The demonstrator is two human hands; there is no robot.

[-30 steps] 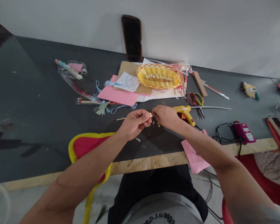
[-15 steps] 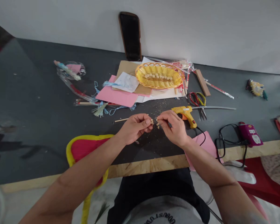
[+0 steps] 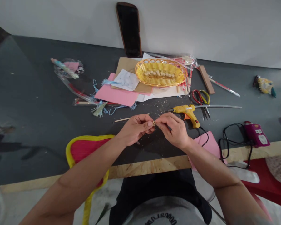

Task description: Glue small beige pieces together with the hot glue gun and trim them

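In the head view, the person's left hand (image 3: 137, 129) is at the center of the frame, thumb and fingers pinching a small piece (image 3: 154, 123). The right hand (image 3: 174, 129) meets it from the right, thumb and forefinger at the piece's edge; whether they grip or only touch it cannot be told. A thin stick (image 3: 121, 120) lies just beyond the left hand. Above center, a yellow basket (image 3: 161, 84) holds a row of small pale bits (image 3: 159, 73). Right of center, a yellow glue gun (image 3: 186, 109) lies near scissors (image 3: 206, 111).
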